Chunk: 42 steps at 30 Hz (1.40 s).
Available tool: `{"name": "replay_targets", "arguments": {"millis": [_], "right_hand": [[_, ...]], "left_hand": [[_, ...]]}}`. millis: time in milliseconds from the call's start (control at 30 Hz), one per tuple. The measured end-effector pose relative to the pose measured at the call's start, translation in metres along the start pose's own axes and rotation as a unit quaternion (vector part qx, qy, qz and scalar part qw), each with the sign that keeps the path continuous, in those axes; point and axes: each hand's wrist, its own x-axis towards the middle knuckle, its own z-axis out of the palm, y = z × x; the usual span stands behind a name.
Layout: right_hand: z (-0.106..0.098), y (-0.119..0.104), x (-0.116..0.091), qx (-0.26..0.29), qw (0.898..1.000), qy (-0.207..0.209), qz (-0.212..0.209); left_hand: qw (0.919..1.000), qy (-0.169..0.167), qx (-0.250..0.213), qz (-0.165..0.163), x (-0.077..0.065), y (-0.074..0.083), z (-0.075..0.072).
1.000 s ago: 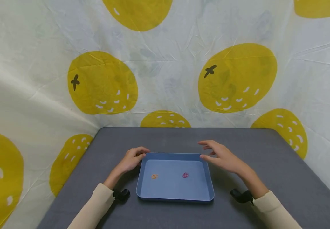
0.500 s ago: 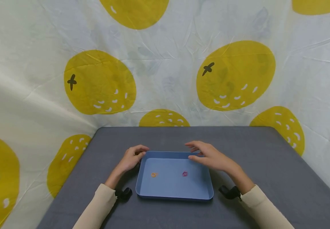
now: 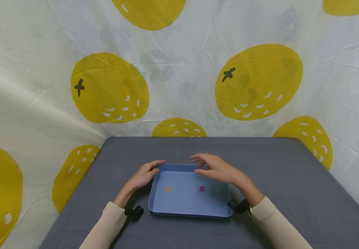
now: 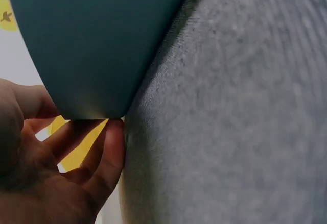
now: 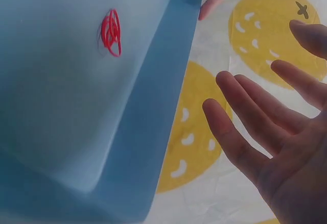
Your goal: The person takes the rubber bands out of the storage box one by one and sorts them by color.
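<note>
A shallow blue tray (image 3: 192,200) lies on the dark grey table. In it are small orange rubber bands (image 3: 168,189) on the left and thin red rubber bands (image 3: 201,188) right of the middle, a looped clump in the right wrist view. My left hand (image 3: 143,175) touches the tray's far left corner; in the left wrist view its fingers (image 4: 111,152) reach loosely past the corner, some parts hidden by the tray. My right hand (image 3: 218,168) hovers by the far rim, right of centre. Its fingers (image 5: 240,140) are spread and hold nothing, apart from the tray in the right wrist view.
The grey table (image 3: 245,148) extends around the tray on every side. Behind it hangs a pale cloth (image 3: 182,79) printed with big yellow fruit. Black straps with small housings (image 3: 240,206) sit on both wrists.
My right hand has moved left, from beside the tray's far right corner to above its far rim. My left index finger has straightened a little at the corner. Tray and bands stay put.
</note>
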Motion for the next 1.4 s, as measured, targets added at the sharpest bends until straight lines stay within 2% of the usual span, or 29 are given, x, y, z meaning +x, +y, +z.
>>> {"name": "replay_targets", "arguments": {"millis": [67, 167, 333, 467, 667, 1200, 1400], "right_hand": [[0.002, -0.002, 0.002, 0.000, 1.000, -0.008, -0.001], [0.005, -0.004, 0.005, 0.003, 1.000, -0.017, 0.000], [0.008, -0.006, 0.010, 0.013, 1.000, -0.025, 0.001], [0.011, -0.006, 0.014, 0.017, 0.999, -0.033, 0.002], [0.015, -0.005, 0.017, 0.017, 0.999, -0.040, -0.001], [0.028, -0.018, 0.036, 0.013, 0.997, -0.076, -0.012], [0.036, -0.016, 0.046, 0.009, 0.996, -0.087, -0.033]], "left_hand": [[0.9999, -0.007, 0.012, -0.002, -0.001, -0.001, -0.001], [0.9996, -0.025, 0.007, -0.011, -0.002, -0.002, -0.002], [0.9958, -0.074, -0.048, -0.025, -0.003, -0.004, -0.004], [0.9919, -0.091, -0.083, -0.032, -0.002, -0.007, -0.004], [0.9889, -0.100, -0.105, -0.033, 0.000, -0.010, 0.000], [0.9872, -0.098, -0.119, -0.040, 0.001, -0.013, 0.004], [0.9860, -0.099, -0.125, -0.049, 0.002, -0.013, 0.004]]}}
